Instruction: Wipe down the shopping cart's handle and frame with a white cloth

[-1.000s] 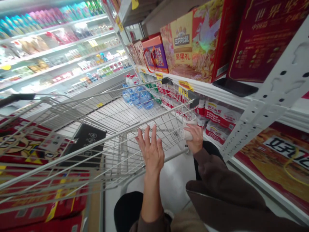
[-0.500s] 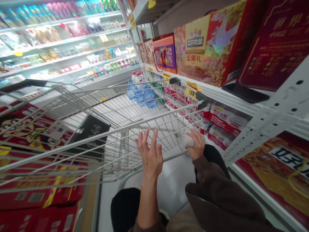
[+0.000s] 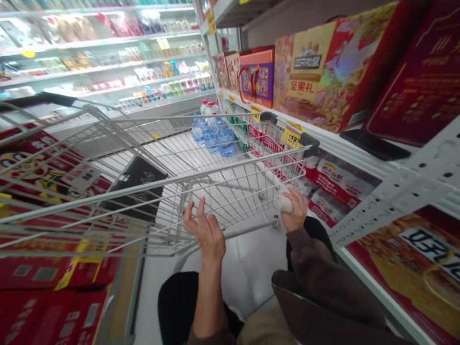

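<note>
Right hand [image 3: 294, 211] wraps a white cylindrical roll [image 3: 283, 202] beside the grey metal-wire shopping cart [image 3: 230, 167], curled fingers apparently keeping it steady. Left hand [image 3: 209, 235], empty, fingers loosely spread, is near the cart's side.

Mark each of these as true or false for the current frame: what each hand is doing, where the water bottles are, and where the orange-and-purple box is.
1. The right hand holds a whitish roll. True.
2. The left hand is clenched into a fist. False: its fingers are spread and nothing shows in it.
3. Blue-tinted water bottles stand on the floor. True.
4. The orange-and-purple box lies in the cart. False: it stands on the shelf.
</note>
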A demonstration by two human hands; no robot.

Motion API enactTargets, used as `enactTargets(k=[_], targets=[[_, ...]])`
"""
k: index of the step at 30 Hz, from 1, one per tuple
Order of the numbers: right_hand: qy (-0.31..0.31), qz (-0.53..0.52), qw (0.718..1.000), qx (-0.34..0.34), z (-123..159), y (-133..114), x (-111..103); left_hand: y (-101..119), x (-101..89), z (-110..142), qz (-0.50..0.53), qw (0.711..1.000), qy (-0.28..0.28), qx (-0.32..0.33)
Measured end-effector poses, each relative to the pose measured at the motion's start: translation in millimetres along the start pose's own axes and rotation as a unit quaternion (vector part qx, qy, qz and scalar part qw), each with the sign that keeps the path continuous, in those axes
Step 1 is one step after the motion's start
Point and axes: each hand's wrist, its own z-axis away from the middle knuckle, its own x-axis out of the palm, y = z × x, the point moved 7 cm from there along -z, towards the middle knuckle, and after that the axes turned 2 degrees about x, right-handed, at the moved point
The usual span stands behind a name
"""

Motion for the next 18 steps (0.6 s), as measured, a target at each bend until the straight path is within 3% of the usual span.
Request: enactTargets(k=[4, 10, 15, 18], targets=[[-0.016, 0.008, 0.999, -0.034, -21, -16, 15, -4, 1.2, 1, 0.018, 0.999, -0.029, -0.015], [-0.083, -0.018, 0.996, -0.013, 2, -12, 34, -7, 5.0, 3, 0.03, 0.997, -0.071, -0.006], [0.005, -0.006, 1.0, -0.005, -18, -11, 27, -17, 6.3, 4, 0.045, 0.997, -0.062, -0.023], [-0.009, 0.0, 1.0, -0.022, -22, -15, 40, -22, 11.3, 6, 0.026, 0.996, -0.079, -0.034]])
